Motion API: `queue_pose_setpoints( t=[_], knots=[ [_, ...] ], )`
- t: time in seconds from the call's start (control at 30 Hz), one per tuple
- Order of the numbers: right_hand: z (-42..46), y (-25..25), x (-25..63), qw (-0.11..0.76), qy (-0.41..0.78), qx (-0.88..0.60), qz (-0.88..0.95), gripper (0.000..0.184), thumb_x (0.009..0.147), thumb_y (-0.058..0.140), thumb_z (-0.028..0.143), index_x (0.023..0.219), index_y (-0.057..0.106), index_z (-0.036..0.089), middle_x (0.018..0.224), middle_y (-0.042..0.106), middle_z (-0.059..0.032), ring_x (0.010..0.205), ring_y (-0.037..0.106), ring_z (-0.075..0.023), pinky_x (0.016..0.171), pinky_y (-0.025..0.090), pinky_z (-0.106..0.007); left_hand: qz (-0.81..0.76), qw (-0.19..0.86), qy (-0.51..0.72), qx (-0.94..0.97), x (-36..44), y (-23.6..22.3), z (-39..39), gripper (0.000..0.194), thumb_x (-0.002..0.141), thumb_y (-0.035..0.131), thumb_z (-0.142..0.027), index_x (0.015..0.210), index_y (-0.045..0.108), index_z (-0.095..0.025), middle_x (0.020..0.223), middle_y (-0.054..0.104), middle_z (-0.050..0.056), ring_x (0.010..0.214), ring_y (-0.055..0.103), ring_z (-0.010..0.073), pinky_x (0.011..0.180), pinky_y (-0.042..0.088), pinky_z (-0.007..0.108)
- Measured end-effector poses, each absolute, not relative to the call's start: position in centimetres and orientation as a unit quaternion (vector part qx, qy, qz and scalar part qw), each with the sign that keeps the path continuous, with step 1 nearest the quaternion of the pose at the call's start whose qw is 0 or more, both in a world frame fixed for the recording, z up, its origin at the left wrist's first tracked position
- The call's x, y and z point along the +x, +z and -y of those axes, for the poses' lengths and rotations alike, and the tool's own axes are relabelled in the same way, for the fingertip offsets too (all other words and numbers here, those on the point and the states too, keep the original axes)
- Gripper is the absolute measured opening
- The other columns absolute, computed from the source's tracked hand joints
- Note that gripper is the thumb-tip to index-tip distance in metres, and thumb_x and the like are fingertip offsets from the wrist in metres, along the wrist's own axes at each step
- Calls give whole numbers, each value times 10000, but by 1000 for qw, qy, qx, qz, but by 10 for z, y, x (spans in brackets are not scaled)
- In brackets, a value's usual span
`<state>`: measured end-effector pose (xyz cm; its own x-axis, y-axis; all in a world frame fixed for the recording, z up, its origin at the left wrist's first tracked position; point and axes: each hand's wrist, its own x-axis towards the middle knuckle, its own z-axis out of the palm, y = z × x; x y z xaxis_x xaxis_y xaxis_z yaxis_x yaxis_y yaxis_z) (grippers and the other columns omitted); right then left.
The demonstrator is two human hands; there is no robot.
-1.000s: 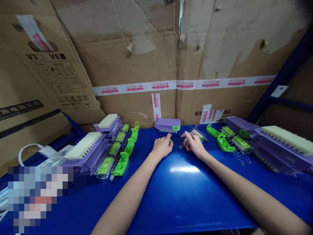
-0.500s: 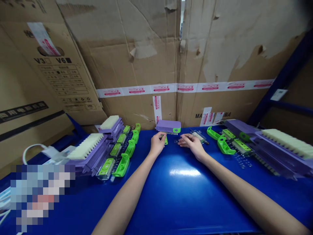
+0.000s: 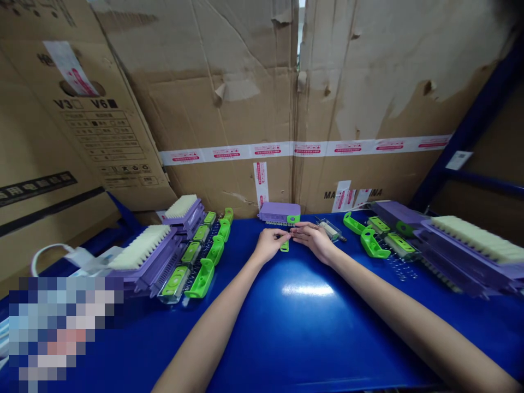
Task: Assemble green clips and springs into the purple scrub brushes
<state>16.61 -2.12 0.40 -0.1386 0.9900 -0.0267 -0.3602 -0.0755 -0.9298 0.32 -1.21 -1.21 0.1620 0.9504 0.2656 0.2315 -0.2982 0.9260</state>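
Observation:
Near the middle back of the table, my left hand is closed, thumb and fingertips together, on a small green plate that shows below its fingers. My right hand meets it from the other side, fingers stretched out and tips close to the left fingertips. Anything tiny between the tips is too small to make out. Just behind both hands lies a purple brush with a green end piece, bristles down. A clear part with a pale block lies right of my right hand.
On the left stand purple brushes with cream bristles, a row of green-topped clear parts, springs and green end caps. Similar purple brushes and green caps lie right. Cardboard walls the back; a white cable lies left.
My left hand has moved right and slightly nearer with the green plate. My right hand has shifted slightly left, so the fingertips of both hands now meet.

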Motion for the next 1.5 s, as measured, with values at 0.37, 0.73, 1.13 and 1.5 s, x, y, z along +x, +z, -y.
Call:
queue_pose_setpoints(
  t=[0.37,0.73,1.13,1.5],
  knots=[
    [26,-1,154,570,546,-410,458,364,569,780,355,834,634,153,769,670,-44,752,652,-178,642,525,-270,-469,404,468,630,2,-14,10,299,689,683,-193,973,699,-101,764,718,72,581,611,133,556,473,234],
    [29,-6,156,558,502,-406,522,379,543,789,333,854,653,163,908,702,-71,891,644,-218,790,514,-350,-456,445,506,582,2,-10,12,559,691,663,-108,1233,528,-151,785,664,25,559,587,89,454,453,165],
    [27,-13,155,560,464,-398,559,375,581,770,385,865,655,169,902,702,-67,851,652,-205,840,500,-370,-446,431,513,594,0,-11,12,433,746,645,-357,1100,531,-137,593,582,-49,420,466,51,390,411,163],
    [30,-10,155,567,430,-406,573,340,609,752,360,870,654,166,886,701,-65,807,651,-197,807,504,-355,-440,452,478,611,2,-4,18,484,777,628,-347,1191,562,-106,586,633,1,489,596,108,413,397,174]
  ],
)
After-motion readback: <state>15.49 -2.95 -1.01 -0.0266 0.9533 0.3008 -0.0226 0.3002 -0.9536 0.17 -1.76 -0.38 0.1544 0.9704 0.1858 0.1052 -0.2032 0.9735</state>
